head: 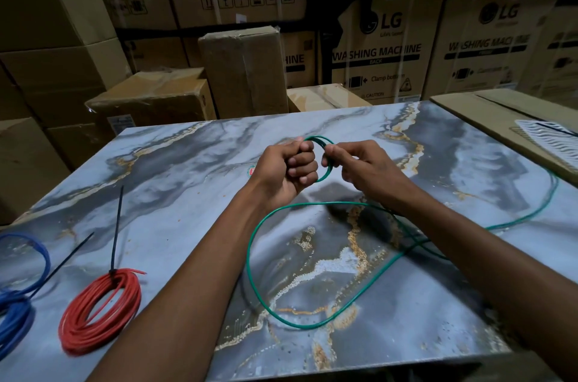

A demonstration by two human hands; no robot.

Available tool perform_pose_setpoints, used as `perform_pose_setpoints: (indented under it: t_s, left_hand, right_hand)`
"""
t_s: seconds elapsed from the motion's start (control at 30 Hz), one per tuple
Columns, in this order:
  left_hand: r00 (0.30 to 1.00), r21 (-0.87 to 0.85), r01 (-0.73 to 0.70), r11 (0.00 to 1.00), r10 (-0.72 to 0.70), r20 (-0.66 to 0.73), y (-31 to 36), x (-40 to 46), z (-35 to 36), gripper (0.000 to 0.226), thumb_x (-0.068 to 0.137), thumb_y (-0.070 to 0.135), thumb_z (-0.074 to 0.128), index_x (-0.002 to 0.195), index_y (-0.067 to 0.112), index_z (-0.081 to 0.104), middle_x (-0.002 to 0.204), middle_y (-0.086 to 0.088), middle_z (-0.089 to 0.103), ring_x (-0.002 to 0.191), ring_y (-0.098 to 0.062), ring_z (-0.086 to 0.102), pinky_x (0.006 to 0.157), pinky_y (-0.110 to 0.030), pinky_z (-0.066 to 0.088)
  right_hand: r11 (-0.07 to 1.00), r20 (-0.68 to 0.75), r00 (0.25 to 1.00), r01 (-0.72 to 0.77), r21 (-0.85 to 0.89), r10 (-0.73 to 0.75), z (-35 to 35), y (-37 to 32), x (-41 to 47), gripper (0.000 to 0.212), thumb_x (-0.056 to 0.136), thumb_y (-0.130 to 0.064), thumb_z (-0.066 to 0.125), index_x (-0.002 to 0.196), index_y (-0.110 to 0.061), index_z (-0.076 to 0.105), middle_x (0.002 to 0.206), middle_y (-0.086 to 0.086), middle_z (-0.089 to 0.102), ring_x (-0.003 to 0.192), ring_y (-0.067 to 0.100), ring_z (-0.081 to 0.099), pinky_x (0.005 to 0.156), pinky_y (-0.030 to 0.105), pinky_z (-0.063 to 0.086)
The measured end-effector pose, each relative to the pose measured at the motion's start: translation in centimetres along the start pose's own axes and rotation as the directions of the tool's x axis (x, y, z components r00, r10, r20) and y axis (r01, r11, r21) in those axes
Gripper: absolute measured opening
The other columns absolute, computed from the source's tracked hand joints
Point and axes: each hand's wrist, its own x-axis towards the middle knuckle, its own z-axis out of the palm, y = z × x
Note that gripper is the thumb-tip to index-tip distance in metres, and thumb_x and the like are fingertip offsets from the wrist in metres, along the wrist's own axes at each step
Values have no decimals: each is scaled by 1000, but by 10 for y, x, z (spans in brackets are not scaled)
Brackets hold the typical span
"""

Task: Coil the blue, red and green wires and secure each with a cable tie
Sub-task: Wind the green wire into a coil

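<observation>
Well to the left of the fingers, at the near edge of the marbled table, lies the blue wire, bundled, a black cable tie slanting out of it; whether that tie is pulled tight cannot be told. Nearer the hands, but still well apart from them, sits the red wire, a neat coil cinched by a second black tie whose tail points away across the table.

The left hand is fisted — fingers curled tight round the first small loops of the green wire; those loops stand up between the two hands. The right hand pinches the strand just beside them, thumb and forefinger narrow on it, the other fingers loosely bent.

Below and towards the person from the fingers, most of the green wire lies slack in one wide loop on the table, then trails off to the right past the right wrist, so the coiling looks barely begun. To do it well, I judge the left hand should hold the loops firmly and the same size, while the right feeds each turn in flat and lets the strand slide, so no twist builds.

The slack crosses itself under the right forearm — a likely snag; no spare tie shows near the fingers. To the far right a white grille-like object rests on a flat carton; stacked cardboard boxes stand beyond the fingertips.
</observation>
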Motion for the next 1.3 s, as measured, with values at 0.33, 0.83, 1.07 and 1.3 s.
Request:
perform_pose_setpoints:
  t_s: [0.33, 0.83, 1.07, 1.3]
  left_hand:
    - [1000, -207, -3, 978, -3, -29, 9, -1, -7, 34, 103, 13, 25, 74, 15, 42, 49, 8, 25, 39, -6, 20, 42, -21, 20]
    - [886, -335, -355, 873, 200, -418, 33, -5, -18, 35, 105, 6, 29, 78, 13, 50, 49, 7, 36, 36, -6, 27, 39, -19, 25]
    - [836, -63, -363, 930, 295, -463, 16, 2, -4, 29, 108, 22, 40, 88, 8, 56, 57, 0, 61, 45, -10, 53, 45, -20, 46]
    - [872, 396, -296, 869, 415, -260, -3, 1, 3, 30, 108, 19, 39, 92, 4, 59, 69, -3, 73, 58, -14, 67, 60, -25, 56]
  right_hand:
    - [934, 119, 985, -155, 323, 123, -19, -2, 7, 27, 97, -28, 67, 108, -5, 74, 73, -2, 57, 52, 10, 30, 49, 24, 21]
    - [760, 45, 924, 339, -555, -379, -39, 14, 9, 28, 94, -13, 70, 121, -21, 74, 85, 0, 73, 58, 9, 56, 60, 22, 43]
    - [548, 344, 870, 490, -678, -352, 7, -12, -4, 31, 95, -22, 60, 122, -29, 74, 91, -1, 63, 74, 21, 59, 57, 30, 37]
    - [606, 198, 835, 517, -605, -514, 12, -15, -10, 21, 88, -16, 74, 106, -24, 81, 102, 4, 70, 64, 22, 64, 57, 28, 46]
